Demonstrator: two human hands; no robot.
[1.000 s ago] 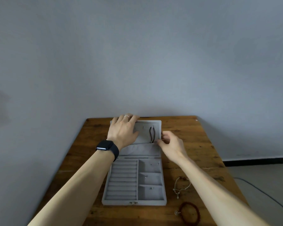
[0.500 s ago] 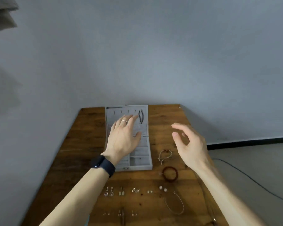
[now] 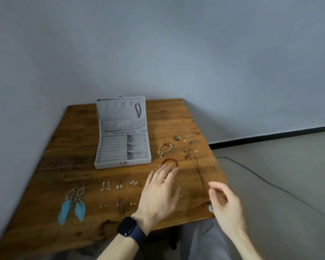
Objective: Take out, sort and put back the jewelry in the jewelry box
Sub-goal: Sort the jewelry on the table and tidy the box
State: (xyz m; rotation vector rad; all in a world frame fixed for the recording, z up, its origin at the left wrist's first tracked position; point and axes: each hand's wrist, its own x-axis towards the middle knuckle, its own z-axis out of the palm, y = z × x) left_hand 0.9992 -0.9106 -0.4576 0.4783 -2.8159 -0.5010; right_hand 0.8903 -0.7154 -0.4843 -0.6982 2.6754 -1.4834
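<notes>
Watch (image 3: 130, 228): dark, strapped on the left wrist, nearest the camera.
Left hand (image 3: 159, 196): palm down over the table (image 3: 64, 147), fingers straight and slightly spread, gripping nothing. A ring sits on one finger.
Right hand (image 3: 225, 201): at the table's near right corner, fingers loosely curled, motion-blurred. Whether it pinches anything cannot be told.
Feather earrings (image 3: 71, 207): a blue pair, lying side by side at near left.
Stud earrings (image 3: 103, 205): small pairs in the near row, left of the left hand.
Drop earrings (image 3: 105, 185): pairs in the next row, set in a line just beyond the studs.
Red bead bracelet (image 3: 170, 162): flat on the table. The left fingertips cover its near edge; contact cannot be confirmed.
Silver bracelet (image 3: 164, 148): just beyond the red one, right of the box.
Thin chain (image 3: 195, 160): laid lengthways along the right side of the table.
Jewelry box (image 3: 122, 132): grey, open, left of centre, lid raised. Ring rolls at left, three compartments at right, with one small item in the nearest.
Dark cord (image 3: 138, 108): hangs inside the lid at its right end.
</notes>
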